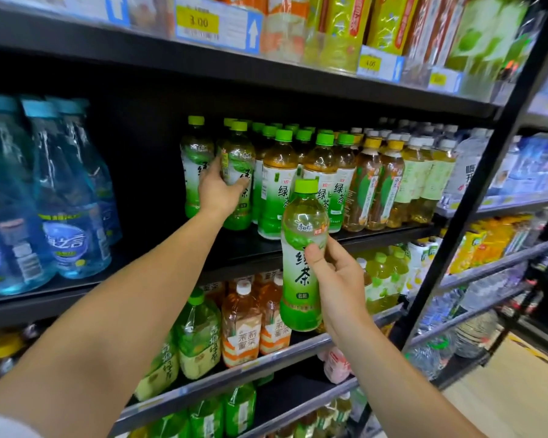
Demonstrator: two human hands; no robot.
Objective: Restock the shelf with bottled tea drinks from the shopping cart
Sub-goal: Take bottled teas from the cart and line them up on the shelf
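The left hand (222,190) was wrapped around a green tea bottle (237,172) already standing on the middle shelf (298,245), at the left end of the green-capped row, while the right hand (336,279) gripped a second green tea bottle (301,257) upright in front of the shelf edge, not yet placed. Looked to me like the move was to seat the left one flush against its neighbour (196,165) first — label facing out — then slot the held one into the open spot at the front, base down flat so it wouldn't tip the row. Shopping cart wasn't in view.
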